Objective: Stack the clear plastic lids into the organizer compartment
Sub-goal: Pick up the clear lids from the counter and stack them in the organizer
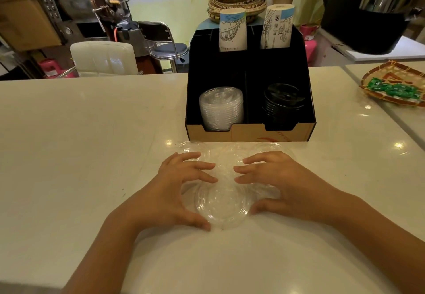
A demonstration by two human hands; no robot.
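Observation:
Several clear plastic lids [222,204] lie loose and overlapping on the white counter, just in front of the black organizer [249,130]. My left hand [177,188] and my right hand [278,183] cup the pile from either side, fingers spread and curled over the lids, thumbs at the near edge. The nearest lid lies flat between my thumbs. A stack of clear lids [221,107] stands on edge in the organizer's front left compartment. Black lids [284,101] fill the front right one.
Two stacks of printed paper cups [232,30] stand in the organizer's rear slots. A woven tray with green sweets [395,86] sits at the right on the counter [80,144]. A white chair and a stool stand behind the counter.

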